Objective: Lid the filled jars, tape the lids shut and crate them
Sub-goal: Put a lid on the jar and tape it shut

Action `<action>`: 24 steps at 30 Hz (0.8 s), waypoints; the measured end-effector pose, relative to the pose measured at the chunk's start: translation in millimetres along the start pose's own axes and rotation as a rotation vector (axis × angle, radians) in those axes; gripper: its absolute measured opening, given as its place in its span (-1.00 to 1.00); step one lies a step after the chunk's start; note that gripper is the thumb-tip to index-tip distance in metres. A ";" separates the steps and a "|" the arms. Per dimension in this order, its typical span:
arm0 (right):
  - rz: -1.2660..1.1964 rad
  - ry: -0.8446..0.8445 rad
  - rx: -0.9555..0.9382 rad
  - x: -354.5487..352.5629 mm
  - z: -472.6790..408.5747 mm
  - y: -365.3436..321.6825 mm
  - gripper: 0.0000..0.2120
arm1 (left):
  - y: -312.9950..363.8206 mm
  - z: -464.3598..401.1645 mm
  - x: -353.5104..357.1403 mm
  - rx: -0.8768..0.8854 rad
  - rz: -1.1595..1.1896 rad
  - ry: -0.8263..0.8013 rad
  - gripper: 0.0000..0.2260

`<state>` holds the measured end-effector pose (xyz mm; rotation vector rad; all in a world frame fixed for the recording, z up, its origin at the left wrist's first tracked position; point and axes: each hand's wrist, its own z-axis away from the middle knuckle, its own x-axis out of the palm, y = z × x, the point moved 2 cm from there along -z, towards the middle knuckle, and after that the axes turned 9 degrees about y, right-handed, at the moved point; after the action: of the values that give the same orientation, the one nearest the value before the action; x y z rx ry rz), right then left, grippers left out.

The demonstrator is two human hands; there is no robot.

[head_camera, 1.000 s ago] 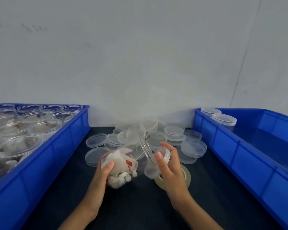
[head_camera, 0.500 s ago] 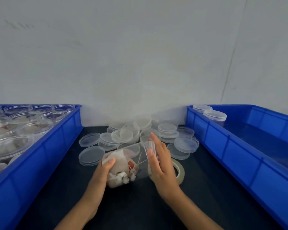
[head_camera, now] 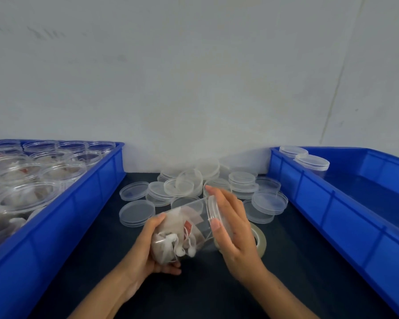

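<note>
A clear plastic jar stuffed with white tea bags lies tilted on its side above the dark table, its mouth toward the upper right. My left hand cups its base from below. My right hand is flat against the clear lid that sits on the jar's mouth, thumb and fingers around its rim. Behind them lies a pile of loose clear lids. A roll of clear tape rests on the table, partly hidden under my right hand.
A blue crate on the left holds several open filled jars. A blue crate on the right holds two lidded jars at its far corner. A white wall stands behind the table.
My right hand brought the lid from apart onto the jar's mouth and now presses it there. The jar sank slightly and tilted more onto its side in my left hand.
</note>
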<state>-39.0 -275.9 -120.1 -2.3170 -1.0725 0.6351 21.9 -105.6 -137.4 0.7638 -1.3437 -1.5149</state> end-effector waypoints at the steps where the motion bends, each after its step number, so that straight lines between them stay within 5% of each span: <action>1: 0.017 0.001 -0.037 -1.5 0.0 -1.6 -0.55 | -0.9 0.0 0.4 -0.020 0.008 -0.022 -0.39; 4: -0.031 0.016 0.014 -2.8 -0.7 -1.7 -0.54 | -4.6 1.4 6.6 -0.002 0.063 -0.037 -0.41; 11: -0.340 -0.043 0.590 0.4 3.3 6.5 -0.65 | -6.2 0.6 10.8 0.354 -0.036 0.075 -0.42; 18: -0.272 -0.175 0.388 -2.9 6.6 -0.2 -0.45 | -5.1 1.8 7.5 0.238 0.184 0.016 -0.40; 24: -0.062 -0.058 0.511 3.1 9.3 -1.4 -0.34 | -5.9 2.1 9.6 0.345 0.112 0.102 -0.44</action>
<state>-43.5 -270.3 -126.9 -1.8279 -0.8770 0.8444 15.1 -113.9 -141.4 0.9492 -1.5638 -1.1545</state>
